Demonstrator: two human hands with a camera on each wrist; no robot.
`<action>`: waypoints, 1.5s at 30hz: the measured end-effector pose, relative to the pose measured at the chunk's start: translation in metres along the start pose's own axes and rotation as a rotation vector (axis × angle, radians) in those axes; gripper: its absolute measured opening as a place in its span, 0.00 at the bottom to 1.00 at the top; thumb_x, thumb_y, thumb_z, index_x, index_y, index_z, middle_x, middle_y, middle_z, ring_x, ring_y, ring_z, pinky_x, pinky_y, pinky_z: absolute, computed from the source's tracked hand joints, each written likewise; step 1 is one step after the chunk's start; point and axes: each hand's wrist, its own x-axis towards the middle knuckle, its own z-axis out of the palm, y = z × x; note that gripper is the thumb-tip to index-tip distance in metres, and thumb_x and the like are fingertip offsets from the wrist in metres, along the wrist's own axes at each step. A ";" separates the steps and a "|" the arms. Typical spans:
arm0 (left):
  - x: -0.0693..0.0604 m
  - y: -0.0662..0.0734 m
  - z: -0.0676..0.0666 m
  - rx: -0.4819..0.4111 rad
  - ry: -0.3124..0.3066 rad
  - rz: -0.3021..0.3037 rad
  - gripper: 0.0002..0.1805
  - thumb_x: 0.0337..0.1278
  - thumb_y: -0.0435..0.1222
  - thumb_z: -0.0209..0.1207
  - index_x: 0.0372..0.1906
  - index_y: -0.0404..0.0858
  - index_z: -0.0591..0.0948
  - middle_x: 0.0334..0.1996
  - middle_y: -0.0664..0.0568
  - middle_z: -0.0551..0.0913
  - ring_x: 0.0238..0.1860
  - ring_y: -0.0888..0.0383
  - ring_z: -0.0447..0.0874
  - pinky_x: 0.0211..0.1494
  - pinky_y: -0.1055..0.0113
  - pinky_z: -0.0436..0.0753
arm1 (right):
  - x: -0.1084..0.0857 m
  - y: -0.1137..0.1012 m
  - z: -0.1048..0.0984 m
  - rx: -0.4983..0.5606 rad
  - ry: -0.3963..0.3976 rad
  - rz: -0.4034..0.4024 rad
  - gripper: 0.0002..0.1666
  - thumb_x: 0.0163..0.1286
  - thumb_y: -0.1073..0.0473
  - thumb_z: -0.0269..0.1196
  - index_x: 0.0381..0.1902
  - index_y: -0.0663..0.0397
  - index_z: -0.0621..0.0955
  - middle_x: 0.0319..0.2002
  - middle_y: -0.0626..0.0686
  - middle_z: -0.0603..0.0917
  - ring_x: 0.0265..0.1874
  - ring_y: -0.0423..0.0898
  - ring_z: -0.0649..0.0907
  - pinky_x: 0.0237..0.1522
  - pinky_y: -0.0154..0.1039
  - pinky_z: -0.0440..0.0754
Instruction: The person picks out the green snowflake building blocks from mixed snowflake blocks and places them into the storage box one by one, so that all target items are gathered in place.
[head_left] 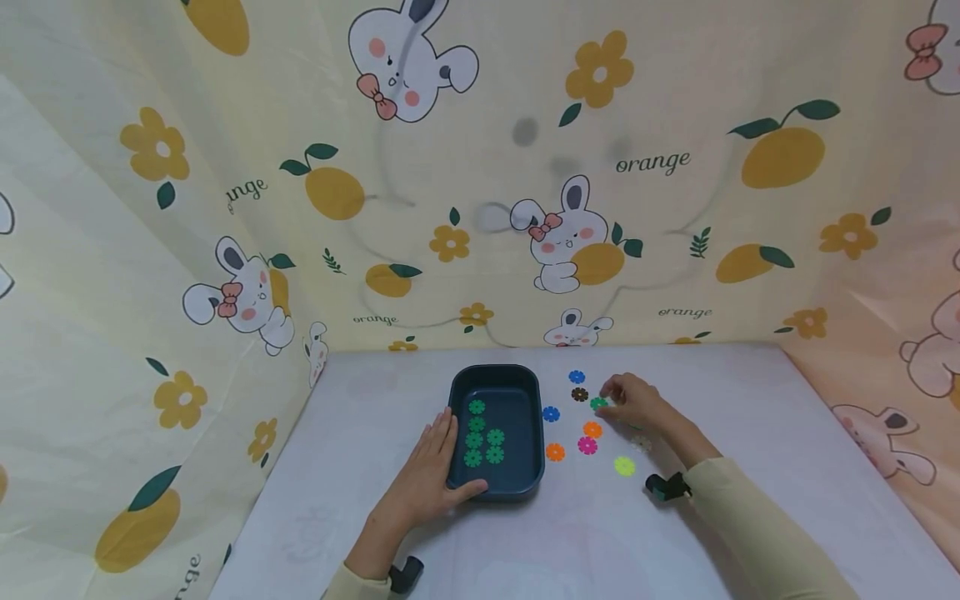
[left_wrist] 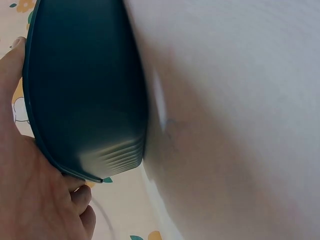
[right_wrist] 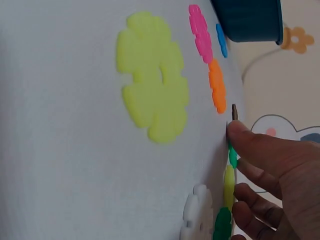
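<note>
My left hand (head_left: 429, 477) lies along the left side of the dark blue tray (head_left: 531, 492), fingers fairly straight against its wall and thumb over the near rim. In the left wrist view, the thumb touches the tray's rim. Inside the tray, several green flower-shaped plastic discs (head_left: 495, 455) lie on the left and middle of the floor. On the table to its right, my right hand (head_left: 637, 404) has thumb and fingertips at opposite edges of another green flower disc (head_left: 598, 403). Right beside that disc is a brown one (head_left: 580, 394).
Around the right hand lie blue (head_left: 551, 414), orange (head_left: 555, 452), pink (head_left: 587, 446) and yellow-green (head_left: 625, 466) discs. A whitish disc (right_wrist: 196, 215) and further green and yellow ones (right_wrist: 229, 185) sit under or near that hand. A printed curtain (head_left: 480, 275) backs the white table (head_left: 585, 542).
</note>
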 end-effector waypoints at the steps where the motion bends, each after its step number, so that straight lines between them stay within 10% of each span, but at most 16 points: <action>1: 0.000 0.000 0.000 0.001 0.002 0.001 0.67 0.62 0.75 0.58 0.89 0.38 0.44 0.89 0.49 0.36 0.89 0.53 0.34 0.89 0.51 0.45 | 0.000 0.001 0.001 -0.008 0.003 0.000 0.24 0.66 0.49 0.79 0.51 0.56 0.85 0.44 0.56 0.81 0.45 0.54 0.77 0.47 0.46 0.81; 20: 0.000 0.000 -0.001 -0.012 0.005 0.005 0.67 0.63 0.74 0.59 0.88 0.37 0.44 0.89 0.49 0.37 0.89 0.52 0.34 0.89 0.50 0.45 | -0.007 -0.024 -0.001 0.133 0.023 -0.132 0.07 0.75 0.68 0.67 0.48 0.56 0.83 0.43 0.53 0.85 0.45 0.52 0.83 0.54 0.46 0.88; 29: 0.000 -0.001 0.000 -0.004 0.008 0.006 0.67 0.63 0.75 0.58 0.89 0.38 0.44 0.89 0.49 0.37 0.89 0.53 0.34 0.89 0.50 0.46 | -0.008 -0.046 -0.006 0.158 0.017 -0.212 0.06 0.77 0.65 0.68 0.49 0.53 0.86 0.46 0.51 0.89 0.48 0.51 0.86 0.60 0.54 0.88; 45: 0.001 -0.001 -0.002 -0.014 0.000 0.012 0.66 0.64 0.73 0.59 0.88 0.36 0.44 0.89 0.48 0.37 0.89 0.51 0.34 0.89 0.50 0.45 | 0.002 -0.092 0.001 0.304 -0.054 -0.364 0.13 0.75 0.71 0.67 0.55 0.58 0.86 0.49 0.55 0.88 0.49 0.51 0.87 0.59 0.41 0.89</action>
